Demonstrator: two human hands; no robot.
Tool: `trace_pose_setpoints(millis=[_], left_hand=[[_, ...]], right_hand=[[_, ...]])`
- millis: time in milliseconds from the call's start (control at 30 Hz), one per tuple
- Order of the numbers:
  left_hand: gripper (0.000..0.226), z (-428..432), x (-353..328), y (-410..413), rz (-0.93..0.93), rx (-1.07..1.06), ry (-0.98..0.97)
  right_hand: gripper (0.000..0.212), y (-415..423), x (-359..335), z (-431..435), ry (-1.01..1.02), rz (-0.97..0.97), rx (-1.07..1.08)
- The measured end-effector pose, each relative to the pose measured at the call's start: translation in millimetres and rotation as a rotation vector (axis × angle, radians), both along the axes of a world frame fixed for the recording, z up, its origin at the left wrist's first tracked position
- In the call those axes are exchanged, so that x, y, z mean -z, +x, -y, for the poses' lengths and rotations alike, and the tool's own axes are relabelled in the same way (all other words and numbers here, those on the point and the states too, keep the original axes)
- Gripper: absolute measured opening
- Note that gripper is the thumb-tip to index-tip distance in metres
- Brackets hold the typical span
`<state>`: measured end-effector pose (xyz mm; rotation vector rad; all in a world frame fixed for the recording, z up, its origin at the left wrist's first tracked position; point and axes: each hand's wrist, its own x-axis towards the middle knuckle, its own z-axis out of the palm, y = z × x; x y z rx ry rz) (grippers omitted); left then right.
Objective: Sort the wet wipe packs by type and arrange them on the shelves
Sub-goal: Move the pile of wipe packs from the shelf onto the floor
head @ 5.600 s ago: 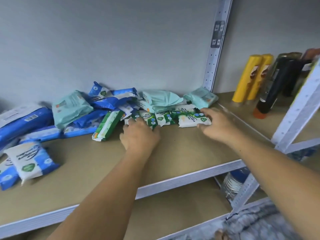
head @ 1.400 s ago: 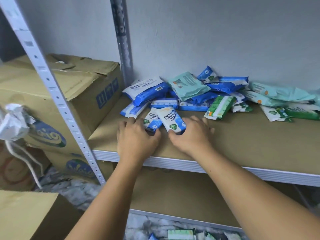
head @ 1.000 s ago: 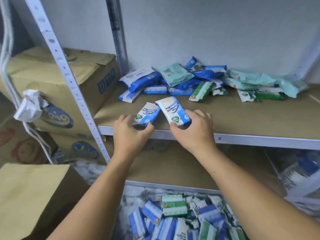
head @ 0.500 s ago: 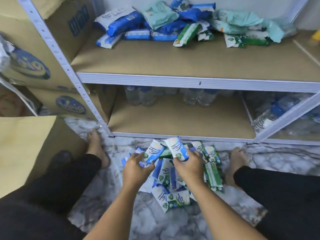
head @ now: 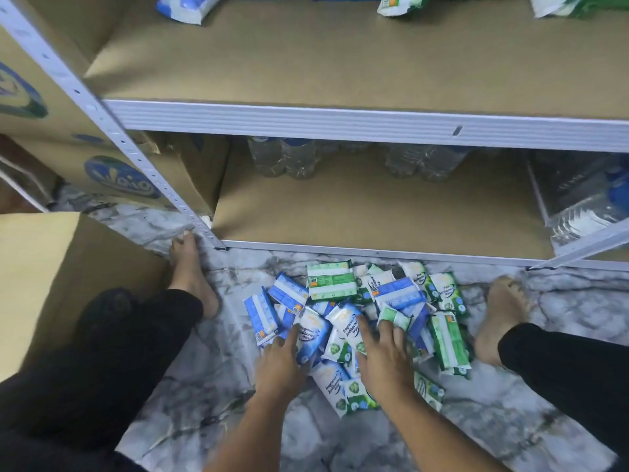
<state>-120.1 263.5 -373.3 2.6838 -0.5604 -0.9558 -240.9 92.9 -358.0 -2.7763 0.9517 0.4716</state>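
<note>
Packs (head: 315,335) lowered onto floor pile (head: 332,281) beside shelf edge (head: 374,248); left hand (head: 282,362), right hand (head: 384,359) seemingly released.

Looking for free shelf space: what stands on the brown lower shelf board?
Clear plastic bottles stand in two clusters along the back of the brown lower shelf board. The white metal rail of the shelf above hides their tops.

Blocked right under and just ahead of the fingers (head: 388,335) by the heap of wet wipe packs (head: 332,281), fenced sideways by the left foot (head: 190,281) and right foot (head: 500,318), open behind over marble floor (head: 333,437) and farther ahead across the lower shelf (head: 374,206) up to the water bottles (head: 286,158).
</note>
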Motion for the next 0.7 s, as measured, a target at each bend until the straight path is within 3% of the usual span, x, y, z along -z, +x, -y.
trace_pose_setpoints(millis=[367,533,700], left_hand=[[0.102,13,-8,14,-0.023,-0.009,-0.008],[0.098,13,-44,19,-0.014,-0.136,-0.186],[0.088,23,-106,42,0.115,-0.167,-0.421]], right_hand=[[0.086,11,-21,2,0.044,0.077,0.088],[0.079,17,-54,-3,0.055,0.165,0.176],[0.067,48,-109,-2,0.051,0.407,0.204]])
